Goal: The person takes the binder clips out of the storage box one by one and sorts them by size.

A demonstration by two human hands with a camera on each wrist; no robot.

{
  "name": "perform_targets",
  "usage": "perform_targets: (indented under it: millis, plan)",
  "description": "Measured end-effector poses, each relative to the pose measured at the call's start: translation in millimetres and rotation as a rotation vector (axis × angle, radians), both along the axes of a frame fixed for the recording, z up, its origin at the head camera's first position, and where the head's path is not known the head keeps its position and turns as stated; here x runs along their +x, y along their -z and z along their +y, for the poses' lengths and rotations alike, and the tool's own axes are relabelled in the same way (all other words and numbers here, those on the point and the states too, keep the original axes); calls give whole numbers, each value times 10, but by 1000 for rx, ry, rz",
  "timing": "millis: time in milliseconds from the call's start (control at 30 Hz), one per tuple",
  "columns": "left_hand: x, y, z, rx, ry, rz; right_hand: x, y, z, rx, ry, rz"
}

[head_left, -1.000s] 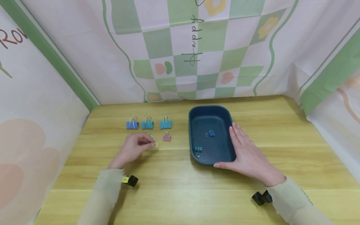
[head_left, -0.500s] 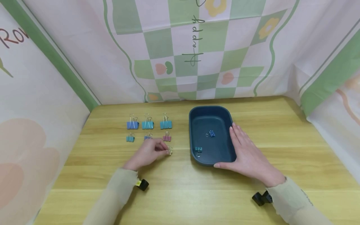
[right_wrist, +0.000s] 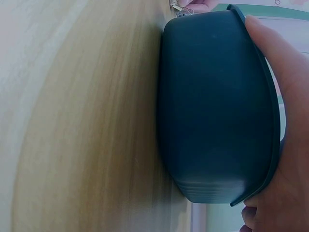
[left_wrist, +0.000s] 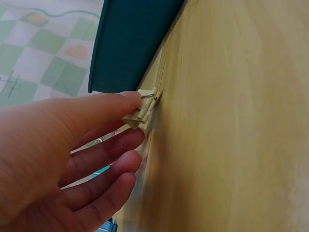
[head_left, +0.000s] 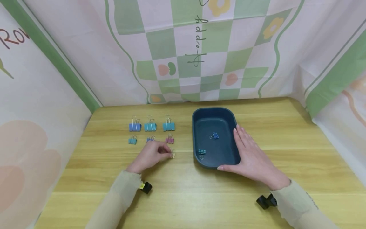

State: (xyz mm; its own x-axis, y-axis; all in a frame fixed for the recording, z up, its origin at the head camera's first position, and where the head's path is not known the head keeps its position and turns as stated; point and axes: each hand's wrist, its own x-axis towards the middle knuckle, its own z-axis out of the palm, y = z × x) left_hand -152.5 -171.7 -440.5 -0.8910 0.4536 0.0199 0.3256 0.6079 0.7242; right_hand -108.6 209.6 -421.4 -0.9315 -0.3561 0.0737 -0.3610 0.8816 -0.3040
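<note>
My left hand [head_left: 151, 155] pinches a small pale-yellow binder clip [left_wrist: 140, 112] between thumb and forefinger, at the tabletop just in front of a pink binder clip [head_left: 170, 140]. The other fingers of that hand are loosely bent in the left wrist view. My right hand [head_left: 253, 156] rests against the near right corner of a dark blue tray [head_left: 194, 133], fingers straight along its right side and thumb at the front rim. Inside the tray lie a blue binder clip [head_left: 215, 135] and a teal binder clip [head_left: 201, 152].
Behind the left hand stand a larger purple-blue clip [head_left: 134, 127] and two larger teal clips, the right one [head_left: 168, 126] nearest the tray. A small teal clip [head_left: 132, 141] and a partly hidden small blue clip [head_left: 150, 139] are in the front row. A patterned curtain [head_left: 200, 79] hangs behind the table.
My left hand has moved right and slightly toward me with the yellow binder clip, uncovering the small teal clip. Over the last half second it has barely shifted. The right hand and tray stay put.
</note>
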Motion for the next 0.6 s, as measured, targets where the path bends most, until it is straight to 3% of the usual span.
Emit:
perform_targets:
  millis: [233,600]
  plan:
    - [-8,7,-8,0,19,11,4,-4,-3,0,2,1]
    - [-4,-4,-21,6,-13,-19,1,-6,2,1,-5,3]
